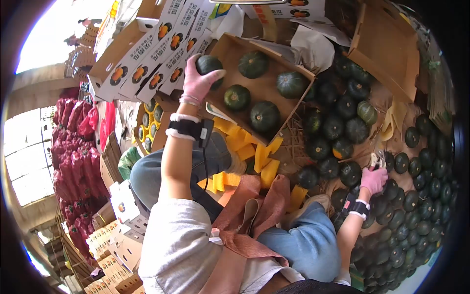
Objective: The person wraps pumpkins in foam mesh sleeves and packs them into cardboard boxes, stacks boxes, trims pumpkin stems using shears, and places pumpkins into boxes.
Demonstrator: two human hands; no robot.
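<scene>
My left hand (197,83), in a pink glove, grips a dark green squash (209,68) at the corner of an open cardboard box (297,72). Inside that box sit several more squashes, one of them a round green squash (265,116) near the lower edge. Over on the right, my right hand (373,179), also in a pink glove, is closed around a small metal clipper-like tool (377,159), whose shape is partly unclear. It is held above the heap of dark green squashes (346,130).
Printed white cartons (159,49) lean at upper left. An empty cardboard box (384,51) lies at upper right. Yellow wrapping pieces (268,172) lie between my legs. Red net sacks (76,161) are stacked at far left. Many squashes (406,220) cover the ground at right.
</scene>
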